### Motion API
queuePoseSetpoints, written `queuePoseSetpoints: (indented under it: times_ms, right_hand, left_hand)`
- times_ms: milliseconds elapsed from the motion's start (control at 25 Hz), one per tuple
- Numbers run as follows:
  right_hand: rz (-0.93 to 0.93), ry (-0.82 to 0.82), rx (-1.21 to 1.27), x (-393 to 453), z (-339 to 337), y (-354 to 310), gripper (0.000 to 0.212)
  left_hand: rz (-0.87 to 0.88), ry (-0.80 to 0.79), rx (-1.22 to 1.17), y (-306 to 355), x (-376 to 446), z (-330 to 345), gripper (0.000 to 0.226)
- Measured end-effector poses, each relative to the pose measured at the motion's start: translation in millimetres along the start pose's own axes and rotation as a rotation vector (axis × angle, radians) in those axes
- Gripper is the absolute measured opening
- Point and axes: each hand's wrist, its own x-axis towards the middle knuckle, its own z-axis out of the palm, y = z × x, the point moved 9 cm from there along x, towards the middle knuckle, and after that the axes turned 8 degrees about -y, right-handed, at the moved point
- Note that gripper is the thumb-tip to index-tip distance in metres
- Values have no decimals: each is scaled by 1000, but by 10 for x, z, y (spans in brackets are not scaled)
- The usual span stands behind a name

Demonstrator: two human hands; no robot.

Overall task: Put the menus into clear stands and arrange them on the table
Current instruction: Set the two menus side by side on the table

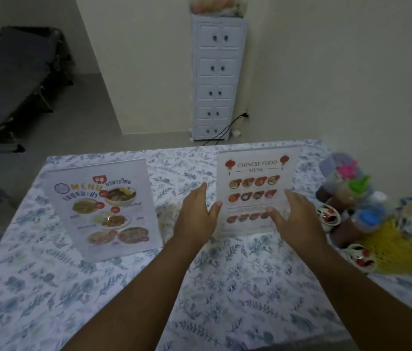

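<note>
A clear stand (257, 191) headed "CHINESE FOOD MENU" is seen upright on the floral-clothed table (225, 287), flanked by the left hand (196, 219) and right hand (297, 219), both spread open with fingers at its edges, nothing gripped. Well apart to the left, a second stand (102, 211) is stood, where "MENU" and Thai script can be read.
</note>
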Motion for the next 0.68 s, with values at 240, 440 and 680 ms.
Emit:
queuePoseSetpoints:
  times_ms: [240, 440, 680]
  right_hand:
    - [181, 20, 413, 681, 50, 588, 15]
    - [166, 73, 691, 1483, -56, 825, 8]
    - [143, 217, 733, 3147, -828, 1364, 9]
  left_hand:
    - [-20, 110, -179, -12, 460, 112, 19]
    - [-37, 152, -287, 267, 1094, 137, 20]
    - [54, 180, -380, 1207, 2733, 449, 21]
